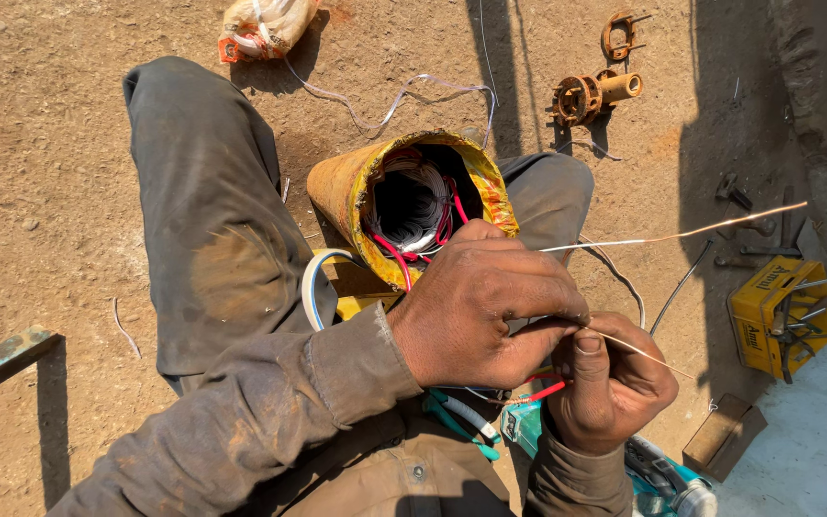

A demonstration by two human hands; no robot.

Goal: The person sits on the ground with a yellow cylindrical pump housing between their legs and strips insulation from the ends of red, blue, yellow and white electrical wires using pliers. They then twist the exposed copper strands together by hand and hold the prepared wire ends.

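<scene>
Dirt ground, yellow box, sunlit yard, scattered rusty parts

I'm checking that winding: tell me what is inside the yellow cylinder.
Inside the yellow cylinder: pale wire coils ringing a dark bore, and red leads emerging at the rim. Deeper parts are lost in shadow.

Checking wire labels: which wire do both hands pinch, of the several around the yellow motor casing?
The thin copper wire running right from the left hand and right hand; the red wires stay in the casing.
</scene>
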